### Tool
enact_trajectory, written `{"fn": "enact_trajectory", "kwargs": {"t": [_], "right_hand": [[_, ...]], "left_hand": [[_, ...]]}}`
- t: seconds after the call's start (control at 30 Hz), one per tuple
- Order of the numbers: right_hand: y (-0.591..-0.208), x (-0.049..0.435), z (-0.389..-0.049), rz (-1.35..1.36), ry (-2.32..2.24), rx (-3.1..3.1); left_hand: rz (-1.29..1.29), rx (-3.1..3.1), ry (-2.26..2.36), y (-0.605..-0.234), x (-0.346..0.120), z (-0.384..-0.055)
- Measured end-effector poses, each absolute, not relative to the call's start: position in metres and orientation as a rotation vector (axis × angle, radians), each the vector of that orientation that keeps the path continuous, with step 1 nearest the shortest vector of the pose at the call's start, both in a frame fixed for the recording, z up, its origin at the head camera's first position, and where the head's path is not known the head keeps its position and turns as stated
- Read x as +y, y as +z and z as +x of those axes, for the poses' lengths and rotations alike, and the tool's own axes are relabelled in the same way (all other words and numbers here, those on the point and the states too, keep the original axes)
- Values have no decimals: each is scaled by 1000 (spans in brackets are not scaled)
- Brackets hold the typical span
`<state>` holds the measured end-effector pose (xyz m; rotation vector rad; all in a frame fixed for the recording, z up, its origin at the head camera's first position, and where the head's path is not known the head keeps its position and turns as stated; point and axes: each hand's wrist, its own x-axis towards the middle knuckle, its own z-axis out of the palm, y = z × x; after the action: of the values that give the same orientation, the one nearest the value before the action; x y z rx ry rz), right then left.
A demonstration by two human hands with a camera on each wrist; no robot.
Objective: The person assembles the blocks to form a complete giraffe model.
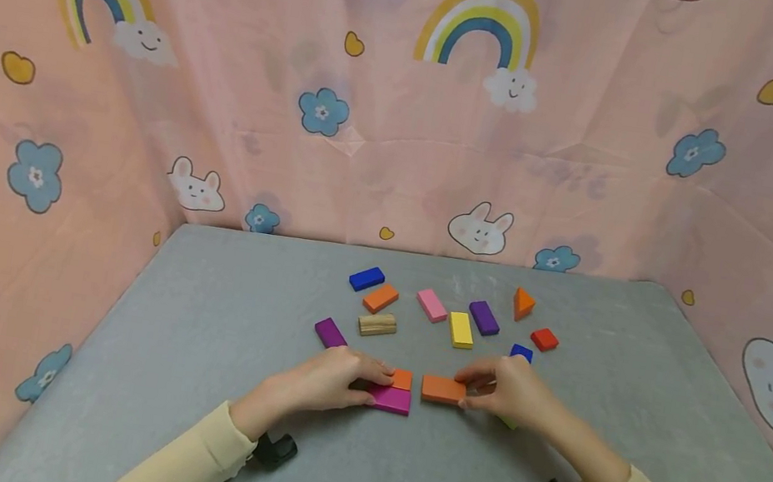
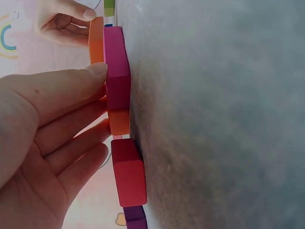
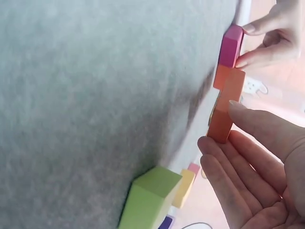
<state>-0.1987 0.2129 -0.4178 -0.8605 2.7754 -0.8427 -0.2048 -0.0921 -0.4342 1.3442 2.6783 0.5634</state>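
My left hand (image 1: 330,380) pinches a magenta block (image 1: 392,399) and an orange block (image 1: 402,379), which lie side by side on the table. Its thumb presses the magenta block's near side, as the left wrist view shows; the other fingers reach behind, on the orange block's side. In my right hand (image 1: 515,388), another orange block (image 3: 228,107) is held by one end between thumb and fingers, lifted off the table just right of the pair. A green block (image 3: 150,198) lies near the right hand, mostly covered by it in the head view.
Near the left hand lie a red block (image 2: 128,174) and a purple block (image 1: 330,333). Farther back are a wooden-coloured block (image 1: 376,325), a yellow block (image 1: 461,330), a pink block (image 1: 432,305), an orange triangle (image 1: 523,304) and several others. A patterned curtain (image 1: 365,187) hangs behind the grey table (image 1: 235,284).
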Motion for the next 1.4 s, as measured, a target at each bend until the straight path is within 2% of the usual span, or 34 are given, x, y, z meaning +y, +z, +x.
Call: {"fn": "enact_trajectory", "kwargs": {"t": [1.4], "right_hand": [[-429,201,-198,-866,-841,2620]], "left_hand": [[1309,2678,576,-433,-91,-204]]}}
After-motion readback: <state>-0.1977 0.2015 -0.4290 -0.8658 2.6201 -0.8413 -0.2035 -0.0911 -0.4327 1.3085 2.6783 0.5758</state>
